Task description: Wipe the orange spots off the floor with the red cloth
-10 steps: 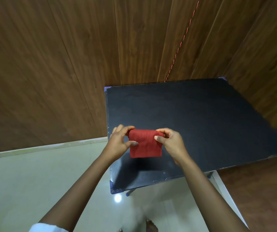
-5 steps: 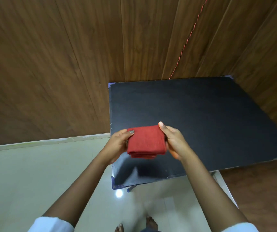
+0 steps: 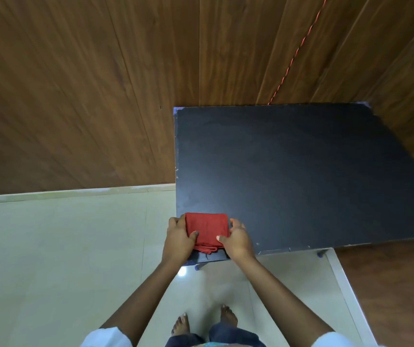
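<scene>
Black table point(image 3: 301, 171): red cloth point(image 3: 207, 229) gripped between left hand point(image 3: 178, 240), right hand point(image 3: 238, 240)

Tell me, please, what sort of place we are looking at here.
Most likely a plain indoor room, perhaps in a home: wood-panelled walls, a pale, glossy tiled floor, and a black table pushed into the corner.

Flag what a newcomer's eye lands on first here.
The folded red cloth stands out most, bright against the black table at its near left corner. The left hand and the right hand grip it from either side. Next comes the contrast between that dark table, the wood-panelled wall behind it, and the pale floor to its left and in front.
</scene>
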The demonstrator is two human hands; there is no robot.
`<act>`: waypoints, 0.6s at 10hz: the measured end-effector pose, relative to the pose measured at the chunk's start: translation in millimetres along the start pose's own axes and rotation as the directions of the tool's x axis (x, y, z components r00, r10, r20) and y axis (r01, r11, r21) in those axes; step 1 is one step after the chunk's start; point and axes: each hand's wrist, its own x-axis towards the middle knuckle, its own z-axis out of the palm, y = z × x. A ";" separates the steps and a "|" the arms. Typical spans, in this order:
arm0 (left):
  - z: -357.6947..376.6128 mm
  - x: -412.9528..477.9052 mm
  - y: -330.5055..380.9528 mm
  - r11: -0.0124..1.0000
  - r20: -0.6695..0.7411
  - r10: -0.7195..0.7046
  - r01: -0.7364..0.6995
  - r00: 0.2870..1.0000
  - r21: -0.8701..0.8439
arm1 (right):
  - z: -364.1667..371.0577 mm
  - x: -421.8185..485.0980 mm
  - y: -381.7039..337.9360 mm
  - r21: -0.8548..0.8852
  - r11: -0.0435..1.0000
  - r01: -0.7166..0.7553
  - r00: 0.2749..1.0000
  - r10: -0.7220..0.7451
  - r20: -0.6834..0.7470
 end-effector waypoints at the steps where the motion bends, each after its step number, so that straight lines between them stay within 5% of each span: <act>1: -0.1 -5.0 -6.0 0.953 -0.091 0.208 -0.181 0.974 0.241 | 4.6 -11.0 6.3 -0.256 0.928 0.271 0.934 -0.317 -0.162; 2: -0.2 -4.0 -19.9 0.839 0.084 0.338 -0.340 0.937 0.424 | 12.0 -19.7 11.7 -0.409 0.795 0.449 0.839 -0.533 -0.114; 3: 0.1 -8.2 -38.8 0.770 0.225 0.302 -0.377 0.926 0.515 | 21.0 -17.5 19.8 -0.519 0.752 0.407 0.873 -0.488 -0.023; 4: 1.8 -11.4 -43.4 0.802 0.209 0.286 -0.353 0.935 0.482 | 21.9 -18.9 21.4 -0.533 0.755 0.383 0.869 -0.490 -0.070; 6: -26.6 -6.8 -19.8 0.867 0.171 0.317 -0.358 0.933 0.346 | 5.4 -23.8 7.6 -0.135 0.926 0.353 0.910 -0.374 -0.180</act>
